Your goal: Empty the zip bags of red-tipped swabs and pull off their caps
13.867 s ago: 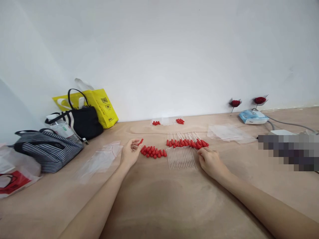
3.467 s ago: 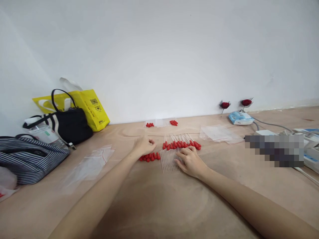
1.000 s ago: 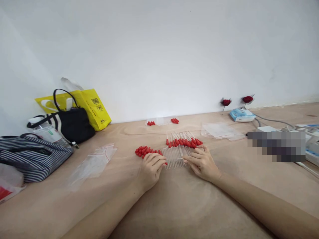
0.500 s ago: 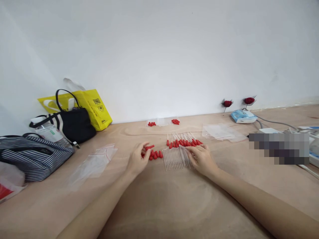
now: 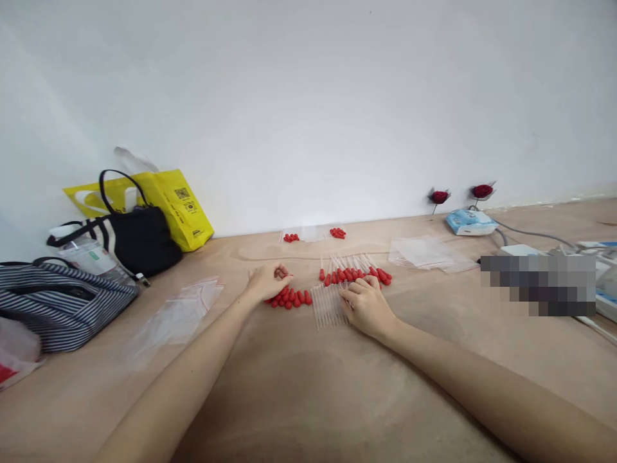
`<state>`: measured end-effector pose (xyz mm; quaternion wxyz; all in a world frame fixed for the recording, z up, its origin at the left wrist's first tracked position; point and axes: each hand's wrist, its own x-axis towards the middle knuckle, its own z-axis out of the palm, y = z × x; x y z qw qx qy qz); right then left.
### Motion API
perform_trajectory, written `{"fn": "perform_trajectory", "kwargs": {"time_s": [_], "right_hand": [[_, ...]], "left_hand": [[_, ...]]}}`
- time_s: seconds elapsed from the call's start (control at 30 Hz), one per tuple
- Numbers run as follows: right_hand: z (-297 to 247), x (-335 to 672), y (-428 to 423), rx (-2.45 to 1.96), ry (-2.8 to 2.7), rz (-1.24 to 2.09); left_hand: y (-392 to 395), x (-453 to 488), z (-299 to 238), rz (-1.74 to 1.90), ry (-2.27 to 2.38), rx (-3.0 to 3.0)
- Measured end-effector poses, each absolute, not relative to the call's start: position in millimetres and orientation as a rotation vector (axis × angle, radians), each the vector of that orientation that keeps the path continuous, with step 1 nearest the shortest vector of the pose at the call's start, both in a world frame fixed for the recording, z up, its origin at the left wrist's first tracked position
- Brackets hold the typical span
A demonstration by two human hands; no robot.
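My left hand (image 5: 272, 281) is over the left end of a pile of red rubber bulbs (image 5: 289, 299). Its fingers are curled but apart from the thumb, and I make out no bulb held between them. My right hand (image 5: 369, 305) covers the right end of a row of thin clear dropper tubes (image 5: 328, 307). Thumb and fingers close on a tube there, partly hidden by the hand. Just behind lie several droppers (image 5: 354, 273), red bulbs toward me and clear stems pointing away.
Two small bags of red pieces (image 5: 290, 237) lie by the wall. Flat clear zip bags lie at left (image 5: 178, 315) and right (image 5: 427, 252). Handbags (image 5: 144, 238) and a yellow bag (image 5: 190, 218) stand at left; a tissue pack (image 5: 470, 222), cables and two red flowers are at right.
My left hand has moved up and slightly left, and the red bulb it was pinching no longer shows there. My right hand has shifted left over the row of tubes.
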<state>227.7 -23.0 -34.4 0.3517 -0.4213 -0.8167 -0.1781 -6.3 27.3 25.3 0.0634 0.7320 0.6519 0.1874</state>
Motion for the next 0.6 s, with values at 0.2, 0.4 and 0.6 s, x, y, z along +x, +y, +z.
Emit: {"fn": "perform_trajectory", "kwargs": {"time_s": [0.2,0.4,0.6], "right_hand": [[-31,226,-27,-1.132,-2.188,-0.399],[-29,226,-30,-1.180,-2.240,-0.343],[-25,226,-33,-1.205,-2.267,-0.286]], "left_hand": [[21,4,29,0.419,1.997,2.240],[30,19,35,0.330,2.060,2.212],[49,56,28,0.197,2.060,2.118]]}}
